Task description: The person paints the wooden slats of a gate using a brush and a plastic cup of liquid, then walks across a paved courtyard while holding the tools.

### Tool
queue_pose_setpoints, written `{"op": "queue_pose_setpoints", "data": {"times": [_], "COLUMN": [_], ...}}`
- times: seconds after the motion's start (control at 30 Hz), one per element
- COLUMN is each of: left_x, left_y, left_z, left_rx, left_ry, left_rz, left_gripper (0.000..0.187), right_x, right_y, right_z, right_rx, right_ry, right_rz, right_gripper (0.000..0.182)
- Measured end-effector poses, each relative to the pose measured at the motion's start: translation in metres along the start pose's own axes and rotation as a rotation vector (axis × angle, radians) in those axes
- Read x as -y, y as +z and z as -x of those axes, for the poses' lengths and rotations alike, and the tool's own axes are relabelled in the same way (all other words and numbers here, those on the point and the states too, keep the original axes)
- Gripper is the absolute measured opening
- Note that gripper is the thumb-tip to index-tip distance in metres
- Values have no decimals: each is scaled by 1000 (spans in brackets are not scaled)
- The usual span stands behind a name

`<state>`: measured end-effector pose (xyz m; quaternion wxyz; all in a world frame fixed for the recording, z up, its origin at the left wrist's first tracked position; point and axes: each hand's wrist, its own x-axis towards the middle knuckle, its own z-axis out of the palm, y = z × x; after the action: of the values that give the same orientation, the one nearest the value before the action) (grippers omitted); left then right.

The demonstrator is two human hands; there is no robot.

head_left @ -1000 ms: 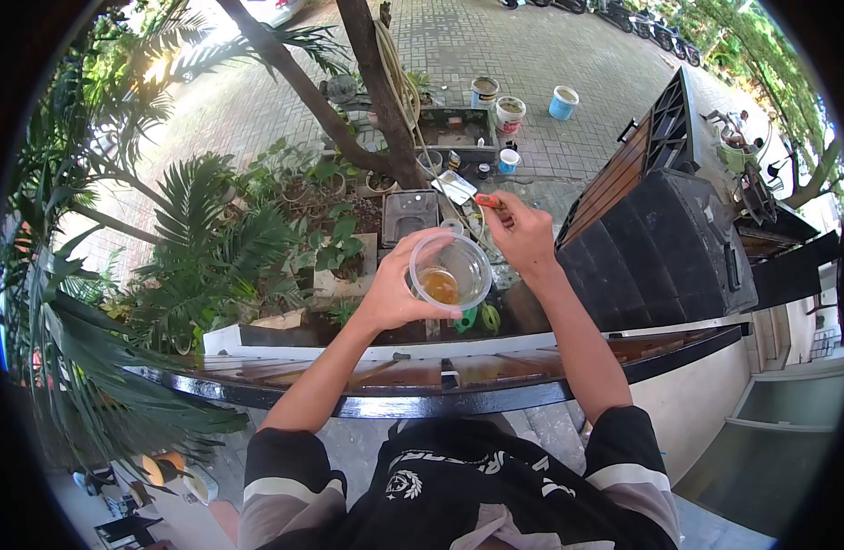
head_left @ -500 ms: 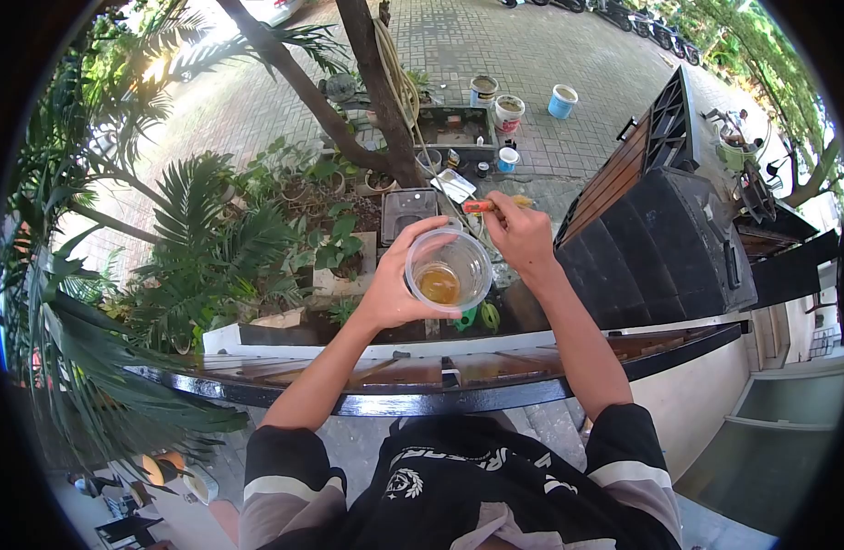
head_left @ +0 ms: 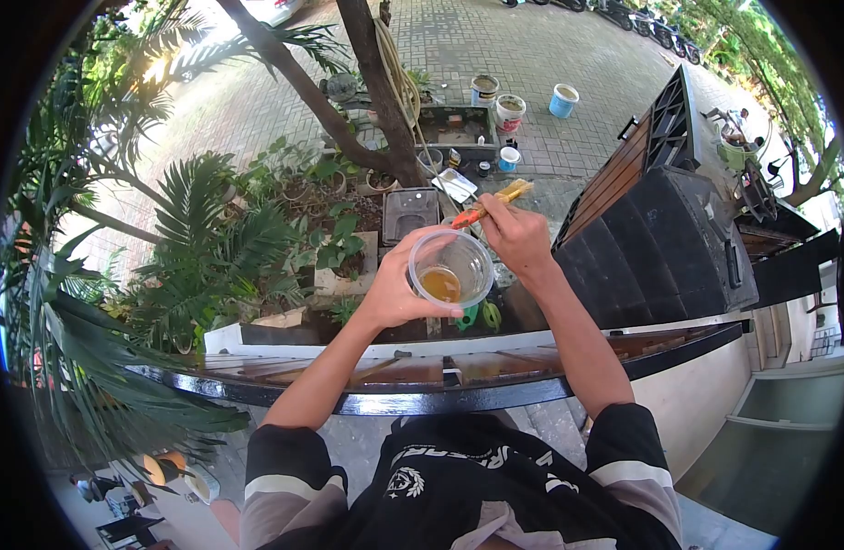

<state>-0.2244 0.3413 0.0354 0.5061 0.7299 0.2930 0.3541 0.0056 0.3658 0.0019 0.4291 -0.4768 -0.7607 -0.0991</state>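
My left hand [head_left: 394, 286] is wrapped round a clear plastic cup [head_left: 477, 270], tilted so its open top faces me. A shallow pool of amber liquid [head_left: 440, 285] lies at the bottom. Just beyond the cup's right rim, my right hand [head_left: 515, 240] grips a paintbrush [head_left: 505, 194]. The brush has an orange-red handle end pointing left over the cup's far rim, and its pale yellowish bristles point up and to the right. Below my forearms runs a gate or fence top with a glossy dark rail [head_left: 459, 401] and brown slats.
Several paint buckets [head_left: 562, 101] stand on the paving beyond. A white tray [head_left: 454, 184] lies near the tree trunk [head_left: 399, 137]. Potted plants and palm leaves [head_left: 202, 211] crowd the left. A black panelled gate [head_left: 651, 252] stands at the right. In the distance, a person [head_left: 741, 117] is at the far right.
The paintbrush has turned in my right hand; its bristles now show up and to the right and its handle end has dropped toward the cup. The cup has shifted slightly right.
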Motion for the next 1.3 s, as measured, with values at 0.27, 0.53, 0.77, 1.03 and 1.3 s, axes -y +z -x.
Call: {"op": "queue_pose_setpoints", "data": {"times": [0.27,0.53,0.77,1.03,1.3], "left_x": [2,-2,1,13,13], "left_y": [1,1,-6,-6,2], "left_z": [0,0,-1,-2,-2], "left_rx": [-67,-111,-80,-30,-46], "left_ry": [50,43,99,143,118], "left_rz": [-13,-21,-106,-224,-119], "left_gripper": [92,91,96,102,95], "right_x": [3,5,4,-4,2], "right_y": [-1,3,5,-1,-10], "right_z": [0,3,1,-12,-17], "right_rx": [17,145,178,22,29], "right_ry": [87,255,435,850,793], "right_rz": [8,-77,-173,-1168,-1266], "right_gripper": [21,19,20,27,36]}}
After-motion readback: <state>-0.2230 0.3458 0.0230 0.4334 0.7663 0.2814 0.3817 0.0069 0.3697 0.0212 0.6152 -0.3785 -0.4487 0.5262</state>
